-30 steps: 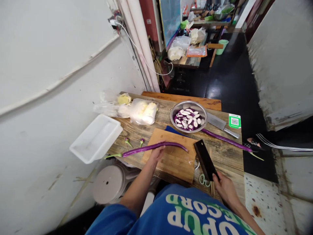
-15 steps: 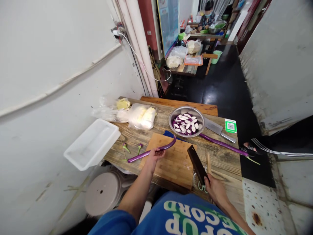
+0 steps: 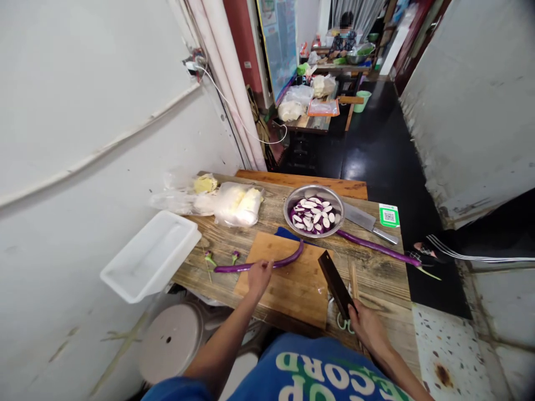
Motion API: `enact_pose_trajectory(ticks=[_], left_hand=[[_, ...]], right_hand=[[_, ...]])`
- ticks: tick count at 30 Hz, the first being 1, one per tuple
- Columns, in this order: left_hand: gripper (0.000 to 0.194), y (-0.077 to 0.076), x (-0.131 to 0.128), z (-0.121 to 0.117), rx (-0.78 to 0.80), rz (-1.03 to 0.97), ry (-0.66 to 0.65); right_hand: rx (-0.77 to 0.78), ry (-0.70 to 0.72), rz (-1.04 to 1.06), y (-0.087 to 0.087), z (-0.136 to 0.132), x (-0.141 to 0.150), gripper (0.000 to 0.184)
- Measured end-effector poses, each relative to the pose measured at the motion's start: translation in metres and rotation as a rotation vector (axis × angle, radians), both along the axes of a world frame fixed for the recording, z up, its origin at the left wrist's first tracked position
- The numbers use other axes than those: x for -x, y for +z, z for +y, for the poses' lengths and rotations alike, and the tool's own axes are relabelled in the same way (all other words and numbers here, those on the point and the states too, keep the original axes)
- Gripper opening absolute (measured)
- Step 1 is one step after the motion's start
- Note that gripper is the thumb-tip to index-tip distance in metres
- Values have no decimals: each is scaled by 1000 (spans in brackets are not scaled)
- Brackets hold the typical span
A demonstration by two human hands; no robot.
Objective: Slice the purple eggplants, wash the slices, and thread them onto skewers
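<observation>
A long purple eggplant (image 3: 289, 260) lies across the wooden cutting board (image 3: 284, 293), its left end past the board's edge and its right end curving away from me. My left hand (image 3: 259, 277) is closed on its middle from above. My right hand (image 3: 366, 327) grips a dark, broad-bladed knife (image 3: 334, 283), held slanting at the board's right side with its far end pointing forward. Beyond the board, a steel bowl (image 3: 288, 220) holds oval eggplant slices (image 3: 314, 214). A second whole eggplant (image 3: 376, 247) rests to the right of the bowl. Cut eggplant stems (image 3: 210, 258) lie left of the board.
A cleaver (image 3: 368, 221) with a metal handle lies right of the bowl. Bagged vegetables (image 3: 238, 204) and a white plastic tub (image 3: 150, 250) are on the left. Scissors (image 3: 345, 321) lie beneath the knife. A stool (image 3: 169, 340) stands below. Another person (image 3: 343, 42) sits at a far table.
My left hand has turned over the eggplant, from palm partly up to gripping from above. The eggplant now lies flatter across the board. The knife stays in my right hand.
</observation>
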State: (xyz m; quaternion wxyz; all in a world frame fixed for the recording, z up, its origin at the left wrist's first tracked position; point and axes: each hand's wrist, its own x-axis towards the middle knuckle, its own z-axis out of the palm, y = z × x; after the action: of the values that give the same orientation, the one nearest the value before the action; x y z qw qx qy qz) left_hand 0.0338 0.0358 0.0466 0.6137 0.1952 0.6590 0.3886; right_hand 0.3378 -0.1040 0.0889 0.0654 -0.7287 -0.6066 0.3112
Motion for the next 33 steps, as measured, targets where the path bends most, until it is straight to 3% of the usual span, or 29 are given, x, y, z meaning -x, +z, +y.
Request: enact_pose_trajectory(ticks=[3, 5, 8, 11, 14, 17, 19, 22, 25, 27, 30, 33], left_hand=[[27, -1, -6, 4, -478, 293, -250], [35, -7, -13, 8, -618, 390, -381], [30, -20, -20, 9, -591, 386, -477], [25, -27, -18, 3, -524, 302, -461], [21, -22, -10, 2, -535, 286, -494], [25, -13, -4, 13, -601, 407, -611], [31, -9, -2, 24, -622, 475, -623], [35, -8, 0, 33, -704, 555, -641], [31, -12, -1, 27, -820, 591, -724], [31, -13, -4, 18, -817, 553, -725], [32, -13, -15, 6, -684, 346, -726], [28, -13, -31, 5, -664, 193, -873]], right_hand=[[-7, -6, 26, -1, -2, -1, 36], [-20, -17, 42, -2, -3, -2, 36], [-49, -33, 44, -5, -4, -2, 35], [-46, -41, 19, -6, -4, -1, 33], [-11, -31, -3, -5, -3, -1, 34], [0, -23, -15, -4, -3, -1, 35], [-7, -22, -24, -4, -3, -1, 34], [-8, -15, -28, -3, -2, 0, 32], [5, -9, -37, -2, -3, 0, 32], [7, 6, -61, -2, -3, 1, 33], [7, 59, -109, -1, -3, 5, 32], [51, 98, -156, -2, -3, 11, 30]])
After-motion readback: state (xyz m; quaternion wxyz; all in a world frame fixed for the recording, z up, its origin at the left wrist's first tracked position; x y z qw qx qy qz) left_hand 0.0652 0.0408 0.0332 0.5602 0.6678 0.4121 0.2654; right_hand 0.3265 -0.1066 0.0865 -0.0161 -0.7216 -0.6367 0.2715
